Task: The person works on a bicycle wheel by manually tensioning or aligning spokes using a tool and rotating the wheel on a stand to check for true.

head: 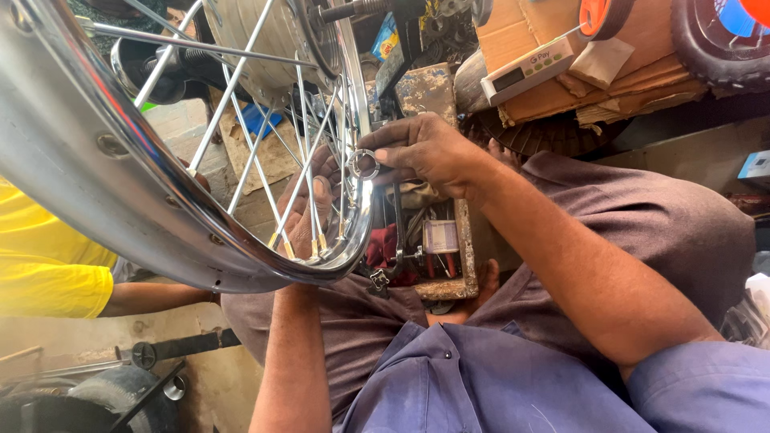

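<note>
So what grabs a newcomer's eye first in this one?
The chrome wheel fills the upper left, its spokes fanning down to the rim. At centre the right hand holds a small metal ring tool at the rim, while the left hand sits behind the spokes. A yellow sleeve shows far left.

The chrome wheel rim (96,152) runs off the top and left edges, and its spokes (241,72) partly cover the left hand (313,200) behind them. A person's yellow sleeve (48,273) is cut off at the left edge. The wooden toolbox (445,248) is half hidden by the right hand (425,152), its small contents too cluttered to identify.
</note>
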